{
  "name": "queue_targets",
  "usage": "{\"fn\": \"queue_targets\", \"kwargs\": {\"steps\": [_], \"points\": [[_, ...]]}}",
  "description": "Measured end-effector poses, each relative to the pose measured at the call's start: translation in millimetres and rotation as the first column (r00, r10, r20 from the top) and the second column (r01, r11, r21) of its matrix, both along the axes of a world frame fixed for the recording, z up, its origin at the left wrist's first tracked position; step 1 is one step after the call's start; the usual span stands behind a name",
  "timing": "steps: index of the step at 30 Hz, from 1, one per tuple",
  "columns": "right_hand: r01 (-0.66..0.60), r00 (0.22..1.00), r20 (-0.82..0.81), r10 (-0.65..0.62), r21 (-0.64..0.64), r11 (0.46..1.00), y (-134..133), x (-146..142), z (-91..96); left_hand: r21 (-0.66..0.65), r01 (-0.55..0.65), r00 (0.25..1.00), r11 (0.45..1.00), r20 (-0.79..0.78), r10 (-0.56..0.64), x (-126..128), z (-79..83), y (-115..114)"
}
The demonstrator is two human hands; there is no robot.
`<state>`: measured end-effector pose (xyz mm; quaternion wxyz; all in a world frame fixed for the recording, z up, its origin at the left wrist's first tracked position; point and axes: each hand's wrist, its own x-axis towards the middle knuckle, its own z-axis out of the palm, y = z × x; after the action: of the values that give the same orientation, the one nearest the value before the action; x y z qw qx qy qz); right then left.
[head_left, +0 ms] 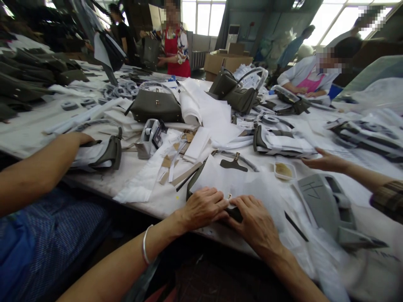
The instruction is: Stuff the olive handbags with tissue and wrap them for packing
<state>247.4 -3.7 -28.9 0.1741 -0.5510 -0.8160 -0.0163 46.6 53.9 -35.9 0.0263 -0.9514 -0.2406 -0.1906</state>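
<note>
My left hand (203,208) and my right hand (255,220) rest side by side at the near table edge. Their fingertips pinch a small metal clasp (230,196) on a dark olive handbag piece (235,214) that lies mostly under white wrapping paper (248,180). The fingers of both hands are curled and pressed onto the piece. A silver bangle (145,248) circles my left wrist. A dark flap tab with a brass fitting (233,163) lies just beyond the paper.
A co-worker's arm (40,167) reaches in from the left onto a wrapped bag; another person's hand (327,161) comes from the right. Olive handbags (156,105), a tape dispenser (149,136), a small glue dish (283,170), a grey tool (327,207) and paper sheets cover the table. People stand behind.
</note>
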Motion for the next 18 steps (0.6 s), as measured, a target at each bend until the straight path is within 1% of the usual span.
{"fn": "queue_targets", "kwargs": {"steps": [4, 6, 8, 10, 14, 16, 18], "points": [[-0.012, 1.000, -0.029, 0.012, -0.009, 1.000, -0.2, 1.6, 2.9, 0.126, 0.019, 0.994, 0.992, 0.104, -0.033, -5.1, -14.4, -6.8], [-0.022, 0.999, -0.036, 0.021, -0.016, 1.000, -0.2, 1.9, 3.5, 0.127, 0.001, 0.990, 0.992, 0.137, -0.018, -5.0, -17.9, -11.9], [-0.031, 0.999, -0.035, 0.030, -0.029, 0.999, -0.4, 1.6, 2.7, 0.069, -0.033, 0.991, 0.997, 0.135, 0.023, -2.1, -16.1, -15.7], [-0.034, 0.999, -0.026, 0.033, -0.041, 0.999, -0.7, 0.7, 0.6, -0.013, -0.057, 0.994, 0.998, 0.090, 0.058, 3.1, -9.6, -16.3], [-0.008, 0.999, -0.038, 0.006, -0.059, 0.998, -0.3, 0.6, -2.6, -0.137, -0.050, 0.999, 0.989, -0.022, 0.048, 12.4, 6.4, -8.9], [0.003, 0.990, -0.137, -0.021, -0.134, 0.991, 2.2, 3.5, 0.4, -0.202, -0.030, 0.999, 0.979, -0.034, 0.024, 13.3, 11.1, -4.5], [-0.017, 0.945, -0.316, -0.083, -0.301, 0.954, 6.7, 8.1, 7.1, -0.285, -0.027, 1.000, 0.958, -0.020, 0.022, 11.6, 12.9, -1.8]]}}
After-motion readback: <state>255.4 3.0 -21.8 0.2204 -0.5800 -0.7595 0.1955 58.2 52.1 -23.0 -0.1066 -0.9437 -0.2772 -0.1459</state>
